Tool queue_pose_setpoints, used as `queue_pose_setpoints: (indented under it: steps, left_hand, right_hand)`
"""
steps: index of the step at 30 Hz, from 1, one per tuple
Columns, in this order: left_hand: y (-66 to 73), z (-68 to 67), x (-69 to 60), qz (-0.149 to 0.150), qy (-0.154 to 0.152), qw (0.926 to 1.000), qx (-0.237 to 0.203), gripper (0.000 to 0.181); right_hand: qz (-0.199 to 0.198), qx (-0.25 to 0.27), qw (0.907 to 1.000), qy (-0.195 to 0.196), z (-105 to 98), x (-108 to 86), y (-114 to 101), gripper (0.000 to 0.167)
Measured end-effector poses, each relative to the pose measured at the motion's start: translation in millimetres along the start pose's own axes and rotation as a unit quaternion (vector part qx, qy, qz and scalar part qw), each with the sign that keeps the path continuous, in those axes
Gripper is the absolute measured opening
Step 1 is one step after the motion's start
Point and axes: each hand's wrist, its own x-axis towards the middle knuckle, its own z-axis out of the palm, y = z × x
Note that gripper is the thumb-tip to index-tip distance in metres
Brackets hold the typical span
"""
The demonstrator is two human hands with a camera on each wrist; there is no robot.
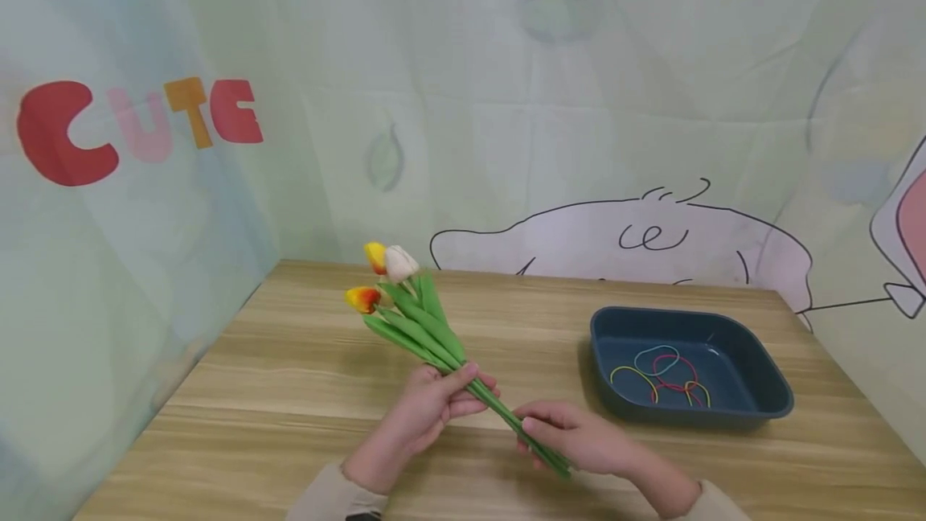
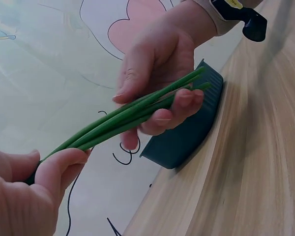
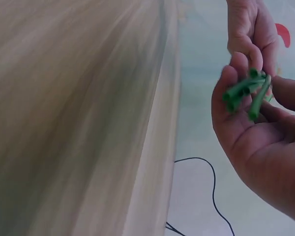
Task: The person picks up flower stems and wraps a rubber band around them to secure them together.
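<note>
A bunch of artificial tulips (image 1: pixel 419 324), with yellow-orange and white heads and green leaves, is held slanting above the table, heads toward the far left. My left hand (image 1: pixel 434 400) pinches the stems just below the leaves between thumb and fingers. Lower down, my right hand (image 1: pixel 579 432) holds the stems near their cut ends, thumb on one side and curled fingers on the other. In the left wrist view the green stems (image 2: pixel 123 115) run from one hand to the other. The right wrist view shows the stem ends (image 3: pixel 236 93) poking out of the right hand, slightly blurred.
To the right on the wooden table (image 1: pixel 289 376) stands a dark blue tray (image 1: pixel 694 416). Several coloured rubber bands (image 1: pixel 657 380) lie in it. A printed cloth backdrop (image 1: pixel 470 143) rises behind the table and along its sides.
</note>
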Motion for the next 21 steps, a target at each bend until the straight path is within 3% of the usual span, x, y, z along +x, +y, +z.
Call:
queue_pose_setpoints:
  steps: [6, 11, 16, 21]
  left_hand:
    - [4.8, -0.7, -0.8, 0.003, -0.001, 0.9999, -0.012, 0.009]
    - [7.4, -1.7, -0.5, 0.004, 0.012, 0.9998, -0.018, 0.009]
    - [9.5, -4.6, 0.6, 0.006, 0.021, 0.9995, -0.021, 0.008]
    - [12.8, -6.5, 0.3, 0.009, 0.019, 0.9995, -0.022, 0.008]
  right_hand:
    - [0.022, -0.087, 0.9959, -0.006, -19.8, -18.4, -8.9, 0.037]
    - [0.014, -0.074, 0.9971, -0.01, -42.4, -30.9, -15.8, 0.044]
    - [0.028, -0.079, 0.9959, 0.035, -71.5, -40.4, -22.0, 0.046]
    - [0.041, -0.119, 0.9875, 0.095, -97.4, -48.9, -22.5, 0.046]
